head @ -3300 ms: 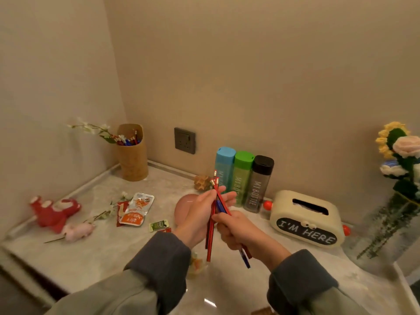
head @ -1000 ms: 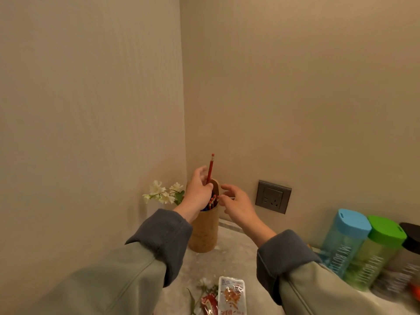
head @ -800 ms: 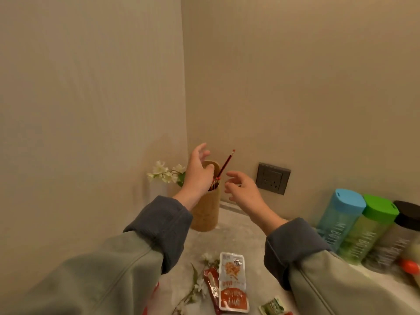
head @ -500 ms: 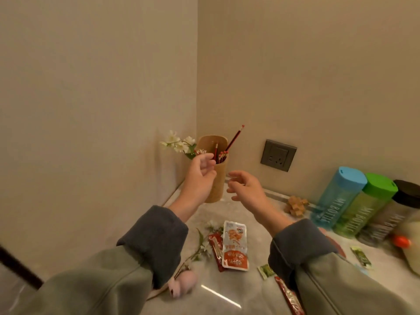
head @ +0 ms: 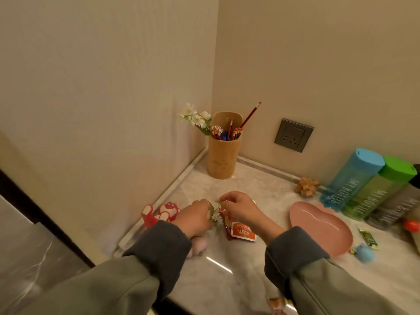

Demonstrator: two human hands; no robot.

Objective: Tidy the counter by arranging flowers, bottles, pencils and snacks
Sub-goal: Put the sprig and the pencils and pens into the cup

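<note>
A white flower sprig [head: 215,215] lies on the marble counter [head: 227,280] between my hands. My left hand [head: 195,217] curls over its stem from the left. My right hand [head: 239,210] pinches its top end with thumb and forefinger. Under my right hand lie red and white snack packets [head: 242,231]. In the back corner stands a wooden holder [head: 223,160] with several red and blue pencils [head: 229,133] and another white flower sprig [head: 196,116]. Blue [head: 350,178], green [head: 378,189] and dark [head: 401,209] bottles stand in a row at the right wall.
A pink heart-shaped plate [head: 322,226] lies right of my hands. A red plush toy [head: 161,214] and a pink one [head: 197,246] sit by the left wall. A wooden puzzle [head: 305,186], a green packet [head: 368,237] and a blue toy [head: 364,253] are on the counter.
The pencils went into the holder and my hands let go. Both hands then dropped from the holder to the flower sprig on the counter, and my view tilted down.
</note>
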